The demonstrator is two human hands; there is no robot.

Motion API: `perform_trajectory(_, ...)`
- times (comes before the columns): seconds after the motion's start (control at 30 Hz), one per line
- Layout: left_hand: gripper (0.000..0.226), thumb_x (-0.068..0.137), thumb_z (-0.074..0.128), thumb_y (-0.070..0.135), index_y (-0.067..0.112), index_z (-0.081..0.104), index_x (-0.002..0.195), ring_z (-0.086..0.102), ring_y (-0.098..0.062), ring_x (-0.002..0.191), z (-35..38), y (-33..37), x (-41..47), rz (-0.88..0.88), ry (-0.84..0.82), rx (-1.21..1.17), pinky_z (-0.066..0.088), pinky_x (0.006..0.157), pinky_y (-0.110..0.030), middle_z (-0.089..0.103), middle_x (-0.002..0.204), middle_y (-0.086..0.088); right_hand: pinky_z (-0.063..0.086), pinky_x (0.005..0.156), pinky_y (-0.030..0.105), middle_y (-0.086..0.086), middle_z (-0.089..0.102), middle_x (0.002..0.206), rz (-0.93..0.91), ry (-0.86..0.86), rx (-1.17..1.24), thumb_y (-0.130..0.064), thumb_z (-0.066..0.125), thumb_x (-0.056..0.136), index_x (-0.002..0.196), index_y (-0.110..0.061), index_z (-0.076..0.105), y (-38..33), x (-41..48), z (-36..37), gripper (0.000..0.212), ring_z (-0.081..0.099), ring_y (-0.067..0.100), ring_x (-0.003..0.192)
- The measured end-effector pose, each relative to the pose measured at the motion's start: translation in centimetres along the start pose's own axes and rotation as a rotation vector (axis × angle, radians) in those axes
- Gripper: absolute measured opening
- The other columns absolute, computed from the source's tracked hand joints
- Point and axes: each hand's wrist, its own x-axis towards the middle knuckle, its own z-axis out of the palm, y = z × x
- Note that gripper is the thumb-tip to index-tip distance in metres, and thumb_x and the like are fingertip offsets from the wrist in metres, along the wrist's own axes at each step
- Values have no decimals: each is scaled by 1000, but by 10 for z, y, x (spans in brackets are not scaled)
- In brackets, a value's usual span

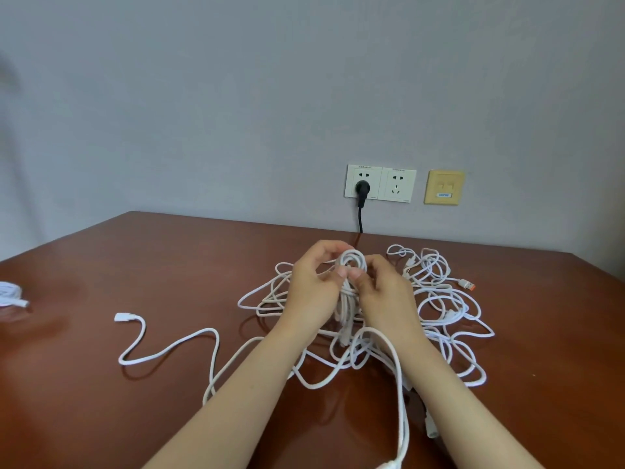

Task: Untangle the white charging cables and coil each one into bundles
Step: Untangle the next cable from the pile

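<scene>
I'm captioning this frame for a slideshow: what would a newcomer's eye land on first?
The left hand and right hand, mid-frame, hold a small coil of white cable above the brown table. Beneath them sprawls a tangle of white cables, one loose end trailing far left. Behind, a black plug sits in the wall socket.

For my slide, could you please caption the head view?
The left hand and right hand hold a coiled cable above a tangle on a table.
</scene>
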Motion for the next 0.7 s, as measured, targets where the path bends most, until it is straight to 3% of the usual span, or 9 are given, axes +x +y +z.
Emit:
perform_trajectory(0.1,40,88,47,-9,30,58,81,55,-9,73,0,-1,0,-12,15,19,44,63,-23,62,90,8,37,58,16,-8,60,72,-65,-37,63,-29,55,92,87,-29,55,0,0,-6,4,56,11,70)
perform_trajectory(0.17,40,89,45,-9,29,56,82,55,-10,73,0,1,1,-18,49,11,44,64,-24,62,93,6,40,63,13,-10,65,81,-85,-74,104,-34,56,90,90,-34,57,0,-1,-8,1,58,4,75)
perform_trajectory(0.27,38,91,45,-7,29,55,86,58,-11,78,0,7,2,-44,102,-36,50,74,-31,61,99,6,45,69,18,-13,65,84,-144,-55,62,-34,57,91,103,-33,60,-1,-2,-6,13,59,1,79)
perform_trajectory(0.4,35,91,46,-5,29,53,88,61,-14,86,0,16,2,-27,66,19,53,85,-39,60,101,8,46,61,27,-1,64,65,-155,49,59,-30,56,91,109,-29,64,-6,-1,-4,19,58,10,62)
perform_trajectory(0.47,35,91,46,-5,29,51,87,60,-9,90,0,22,3,-9,70,47,52,86,-32,60,100,7,45,60,34,8,62,62,-154,60,76,-32,56,91,108,-31,65,-8,0,-4,20,54,18,57)
perform_trajectory(0.53,35,91,46,-6,28,49,86,56,0,87,-3,27,3,15,78,82,48,80,-16,59,95,9,42,58,33,8,62,60,-157,66,47,-33,56,91,110,-30,67,-13,1,-5,22,49,17,53)
perform_trajectory(0.6,35,91,45,-8,27,47,88,55,0,87,-6,31,3,19,85,102,44,76,-11,57,92,11,43,62,29,-1,67,65,-165,70,11,-33,57,90,111,-32,67,-22,1,-7,23,57,9,61)
perform_trajectory(0.7,40,88,43,-10,30,42,85,56,-7,85,-12,39,2,40,132,150,46,80,-22,56,89,10,48,72,28,-6,73,84,-175,61,-65,-40,56,89,109,-35,68,-39,2,-8,24,65,12,85)
